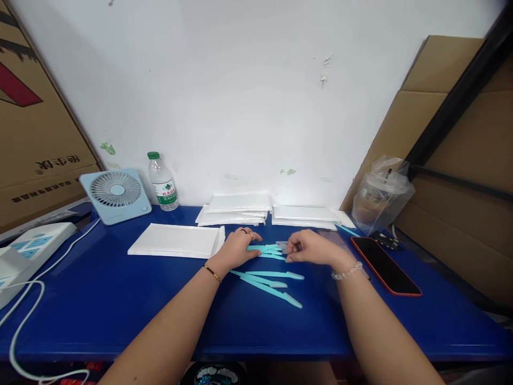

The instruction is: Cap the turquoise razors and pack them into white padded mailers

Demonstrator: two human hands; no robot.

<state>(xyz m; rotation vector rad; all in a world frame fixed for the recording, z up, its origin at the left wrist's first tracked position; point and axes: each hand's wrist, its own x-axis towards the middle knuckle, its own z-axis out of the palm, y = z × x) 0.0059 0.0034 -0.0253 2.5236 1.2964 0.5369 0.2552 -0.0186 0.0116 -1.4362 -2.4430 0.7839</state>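
Note:
Thumb and fingers of my left hand (239,247) close around the handle ends of a small bunch of turquoise eyebrow razors (271,249), low over the table. My right hand (308,247) is at the other end of the bunch, its fingertips pinched together. A bit of clear plastic (282,246) shows beside those fingertips; what they grip is too small to make out. Several more turquoise razors (267,282) lie loosely fanned on the blue table just in front, pale heads pointing right.
A white padded mailer (176,240) lies left of my hands. White mailers are stacked at the wall, left (236,206) and right (304,213). Around them are a fan (117,195), water bottle (163,184), power strip (36,248), red-edged phone (385,266) and bagged drink cup (379,198).

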